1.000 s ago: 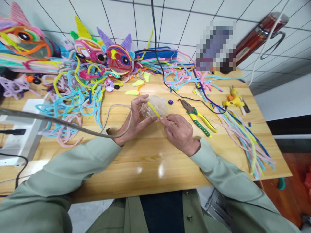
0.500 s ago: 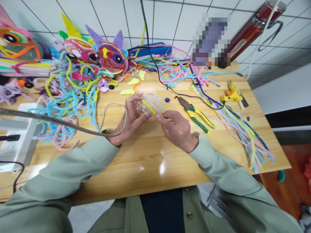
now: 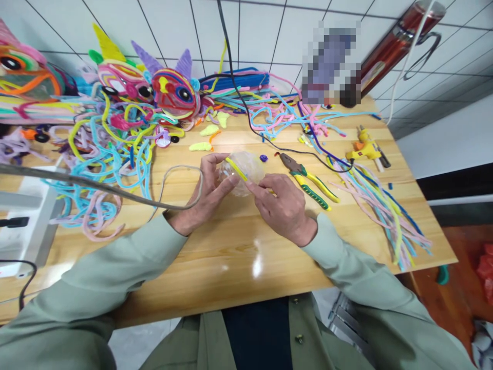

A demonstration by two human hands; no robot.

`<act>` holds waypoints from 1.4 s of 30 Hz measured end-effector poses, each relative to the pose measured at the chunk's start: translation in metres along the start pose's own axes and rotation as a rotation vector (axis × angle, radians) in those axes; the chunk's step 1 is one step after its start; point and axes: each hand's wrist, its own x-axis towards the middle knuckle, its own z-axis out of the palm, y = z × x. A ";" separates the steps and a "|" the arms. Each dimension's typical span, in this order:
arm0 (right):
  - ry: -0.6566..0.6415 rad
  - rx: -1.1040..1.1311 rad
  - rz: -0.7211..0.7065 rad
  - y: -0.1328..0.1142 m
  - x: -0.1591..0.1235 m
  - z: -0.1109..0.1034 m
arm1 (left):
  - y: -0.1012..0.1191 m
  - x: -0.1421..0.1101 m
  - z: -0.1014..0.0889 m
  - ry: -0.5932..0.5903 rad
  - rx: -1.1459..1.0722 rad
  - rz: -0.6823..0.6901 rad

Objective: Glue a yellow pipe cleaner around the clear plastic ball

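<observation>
A clear, rounded plastic piece (image 3: 252,163) is between my hands over the middle of the table, with a yellow pipe cleaner (image 3: 236,168) lying across it. My left hand (image 3: 211,185) grips the plastic piece from the left, thumb and fingers closed on its edge. From the right, my right hand (image 3: 279,203) pinches the lower end of the yellow pipe cleaner and rests close against the plastic. Just beyond the plastic lies a small purple curl (image 3: 263,158). Pliers with yellow and green handles (image 3: 314,187) lie beside my right hand.
Finished masks (image 3: 177,95) and tangled pipe cleaners (image 3: 131,164) fill the left and back. At the right are a yellow glue gun (image 3: 364,149) and a pipe cleaner bundle (image 3: 385,205). A white power strip (image 3: 34,226) stands left; a grey cable (image 3: 96,192) crosses near my left wrist.
The view has shifted slightly. Both hands keep their hold; the plastic piece is turned a little, and the yellow strip lies across it at a similar slant.
</observation>
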 end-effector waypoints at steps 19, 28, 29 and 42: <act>-0.128 0.269 0.657 0.036 -0.024 0.003 | -0.015 -0.005 0.007 0.018 0.302 0.347; -0.145 0.252 0.647 0.037 -0.020 -0.002 | -0.025 -0.002 0.016 0.018 0.312 0.456; -0.134 0.249 0.631 0.037 -0.020 -0.001 | -0.022 -0.002 0.016 0.016 0.342 0.453; 0.007 0.203 0.317 0.037 -0.011 -0.007 | -0.001 -0.002 0.006 -0.019 0.260 0.292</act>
